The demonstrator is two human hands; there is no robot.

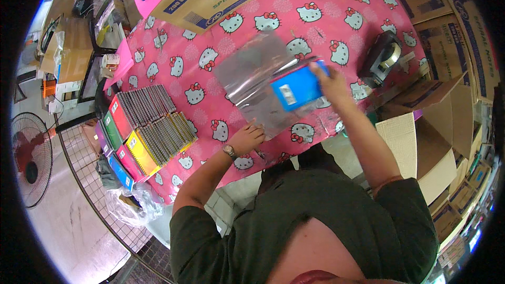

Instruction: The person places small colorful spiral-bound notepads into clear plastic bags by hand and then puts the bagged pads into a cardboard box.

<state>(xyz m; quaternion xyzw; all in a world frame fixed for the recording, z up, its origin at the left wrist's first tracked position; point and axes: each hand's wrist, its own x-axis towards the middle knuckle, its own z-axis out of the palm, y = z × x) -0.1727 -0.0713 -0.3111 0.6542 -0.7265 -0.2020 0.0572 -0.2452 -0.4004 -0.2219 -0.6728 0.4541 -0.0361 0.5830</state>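
Observation:
A blue notebook stack with a white label and a reddish edge is in my right hand, thumb and fingers wrapped round its right end. Beneath it and to its left, a shiny clear plastic bag spreads across the table. Whether the stack's left end is inside the bag or only on top, I cannot tell. My left hand, with a watch on its wrist, pinches the near edge of the bag with curled fingers.
Spiral notebooks in several colours stand in rows at the left. A black tape dispenser is at the right of the pink patterned table. A carton stands at the back; an open carton is at right, a fan far left.

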